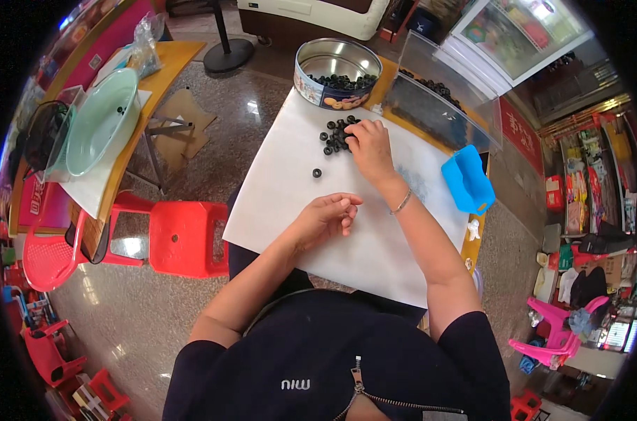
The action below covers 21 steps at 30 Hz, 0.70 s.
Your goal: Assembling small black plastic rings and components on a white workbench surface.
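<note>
Small round black beads [330, 137], some with a visible hole, lie in a loose cluster on a white sheet-covered tabletop [280, 193]. One single bead [316, 172] sits apart, nearer to me. My right hand [372, 151] reaches over the right side of the cluster, its thumb and fingers bent around beads there; its fingertips partly hide them. Closer to my body, my left hand [325, 219] hovers above the sheet with curled fingers and the thumb against the index finger. Whatever it may pinch is too small to make out.
Behind the cluster stands a round tin [318, 95] of black beads. A clear plastic bin [431, 112] with more dark beads is at the far right, near a blue plastic container [467, 180]. Left are a red stool [185, 238] and a side table with a pale green basin [94, 158].
</note>
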Each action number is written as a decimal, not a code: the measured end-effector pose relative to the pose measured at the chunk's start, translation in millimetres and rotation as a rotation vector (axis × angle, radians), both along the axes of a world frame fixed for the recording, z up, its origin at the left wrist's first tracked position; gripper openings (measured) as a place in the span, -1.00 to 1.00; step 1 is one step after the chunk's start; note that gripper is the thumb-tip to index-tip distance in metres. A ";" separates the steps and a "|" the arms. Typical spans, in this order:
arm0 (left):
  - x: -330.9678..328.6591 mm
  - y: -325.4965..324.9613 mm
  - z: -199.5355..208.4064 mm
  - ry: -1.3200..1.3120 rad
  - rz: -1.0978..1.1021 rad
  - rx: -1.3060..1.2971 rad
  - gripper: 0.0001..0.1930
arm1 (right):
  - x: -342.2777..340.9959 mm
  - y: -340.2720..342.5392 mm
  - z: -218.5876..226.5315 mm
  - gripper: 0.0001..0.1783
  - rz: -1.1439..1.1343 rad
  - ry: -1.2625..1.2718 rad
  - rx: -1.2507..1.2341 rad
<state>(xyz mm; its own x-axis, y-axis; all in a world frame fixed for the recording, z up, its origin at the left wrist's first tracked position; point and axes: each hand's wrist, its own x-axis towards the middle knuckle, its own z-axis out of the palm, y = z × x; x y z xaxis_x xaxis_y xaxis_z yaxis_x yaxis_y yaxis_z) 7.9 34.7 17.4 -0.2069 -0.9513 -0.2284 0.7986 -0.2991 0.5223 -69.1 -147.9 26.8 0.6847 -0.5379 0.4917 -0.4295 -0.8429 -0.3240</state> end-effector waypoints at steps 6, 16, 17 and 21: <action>-1.9 0.8 -3.1 0.013 0.008 -0.007 -0.70 | -13.8 2.7 -4.0 -0.88 0.045 -0.094 0.057; -3.4 0.4 -6.6 0.013 0.014 -0.020 -0.70 | -53.8 53.6 10.1 -0.85 -0.033 -0.299 0.105; -3.7 0.5 -6.6 0.001 0.022 -0.023 -0.70 | -59.1 62.0 10.3 -0.85 -0.053 -0.312 0.155; -5.6 4.9 -4.0 -0.108 0.055 -0.030 -0.74 | -77.5 93.5 4.2 -0.84 -0.106 -0.374 0.316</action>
<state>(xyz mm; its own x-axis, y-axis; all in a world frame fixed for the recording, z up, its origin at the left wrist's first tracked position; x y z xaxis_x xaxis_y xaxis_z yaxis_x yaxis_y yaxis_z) 2.4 39.6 13.4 -0.1303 -0.9672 -0.2181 0.7517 -0.2398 0.6144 -146.5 -54.4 31.0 0.4265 -0.7570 0.4950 -0.3132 -0.6370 -0.7043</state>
